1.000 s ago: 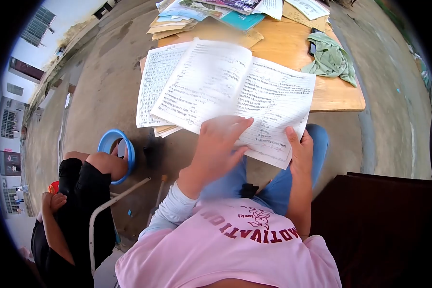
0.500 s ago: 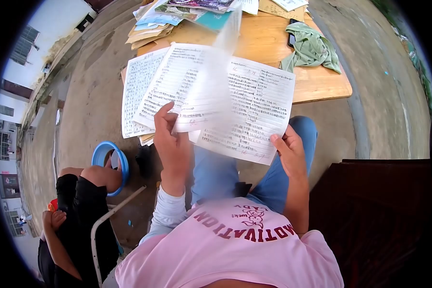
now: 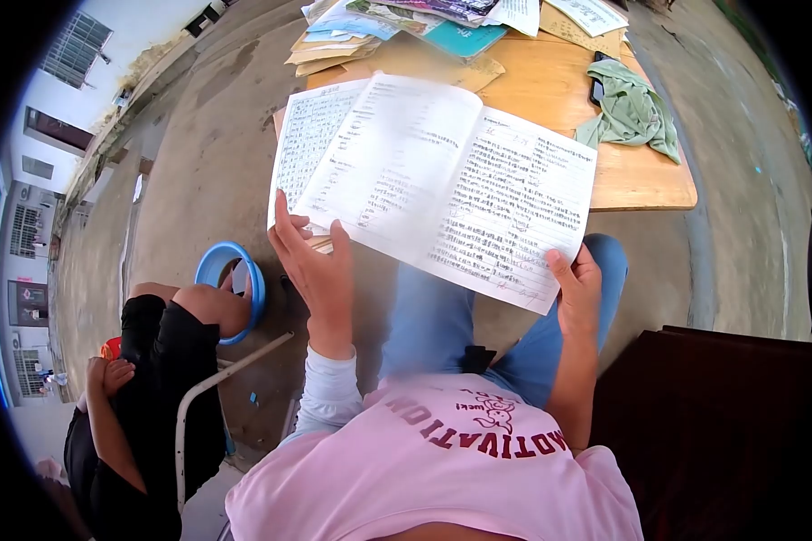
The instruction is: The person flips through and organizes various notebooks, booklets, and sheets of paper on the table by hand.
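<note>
An open notebook [image 3: 514, 198] with handwriting on both pages lies partly over the table's near edge and partly above my lap. My right hand [image 3: 576, 288] grips its lower right corner, thumb on top of the page. My left hand [image 3: 313, 266] has its fingers apart at the notebook's lower left edge, over the corner of a sheet. Beneath the notebook's left side is a sheet of gridded paper [image 3: 307, 131] filled with writing. More paper edges show below it, near my left fingers.
The wooden table [image 3: 641, 180] bears a green cloth [image 3: 630, 113], a dark phone [image 3: 596, 88], a teal book [image 3: 465, 36] and stacked papers [image 3: 334, 50]. A seated person [image 3: 176, 379] is at the left, by a blue basin [image 3: 260, 293]. Dark furniture [image 3: 704, 424] stands at the right.
A page has been turned over to the left, and the notebook now lies open flat. My left hand moved left from the page's middle to the left edge. My right hand still holds the right corner.
</note>
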A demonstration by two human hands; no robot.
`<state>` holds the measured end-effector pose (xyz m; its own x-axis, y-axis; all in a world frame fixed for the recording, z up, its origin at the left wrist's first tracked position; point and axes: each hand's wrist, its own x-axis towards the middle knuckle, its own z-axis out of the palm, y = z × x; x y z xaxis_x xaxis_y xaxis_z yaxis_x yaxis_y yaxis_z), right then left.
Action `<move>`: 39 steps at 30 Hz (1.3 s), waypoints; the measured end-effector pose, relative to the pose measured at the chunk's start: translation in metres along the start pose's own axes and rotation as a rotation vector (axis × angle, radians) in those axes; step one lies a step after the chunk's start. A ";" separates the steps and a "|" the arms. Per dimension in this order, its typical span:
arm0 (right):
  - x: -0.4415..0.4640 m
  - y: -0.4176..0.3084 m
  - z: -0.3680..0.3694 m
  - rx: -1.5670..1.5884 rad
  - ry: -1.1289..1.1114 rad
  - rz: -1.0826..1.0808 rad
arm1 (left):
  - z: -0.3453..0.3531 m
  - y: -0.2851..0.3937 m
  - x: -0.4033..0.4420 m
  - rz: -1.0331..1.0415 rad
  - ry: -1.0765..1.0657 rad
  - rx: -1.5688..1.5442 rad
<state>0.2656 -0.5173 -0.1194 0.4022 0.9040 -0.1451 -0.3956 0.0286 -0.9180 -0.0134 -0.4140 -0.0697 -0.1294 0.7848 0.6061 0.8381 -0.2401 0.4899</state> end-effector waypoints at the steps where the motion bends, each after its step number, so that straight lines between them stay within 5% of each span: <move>1: 0.000 0.000 0.000 0.000 -0.001 0.001 | 0.001 0.007 0.001 0.039 0.064 -0.084; 6: 0.002 0.000 0.002 -0.035 0.025 0.007 | 0.005 0.036 -0.013 0.212 -0.353 -0.479; 11: 0.002 -0.005 0.010 -0.062 0.091 0.012 | 0.006 0.073 -0.023 0.557 -0.630 -0.472; 23: 0.001 -0.004 0.005 0.007 0.057 0.034 | 0.021 0.064 -0.028 0.633 -0.648 -0.452; 35: -0.014 -0.007 -0.010 0.084 -0.101 0.074 | 0.031 0.071 -0.037 0.473 -0.534 -0.554; 39: -0.013 -0.007 -0.007 0.095 -0.087 0.088 | 0.032 0.068 -0.043 0.202 -0.644 -0.614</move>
<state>0.2692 -0.5321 -0.1135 0.2909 0.9384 -0.1866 -0.5039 -0.0155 -0.8636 0.0660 -0.4461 -0.0823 0.4642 0.8180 0.3398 0.3597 -0.5246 0.7716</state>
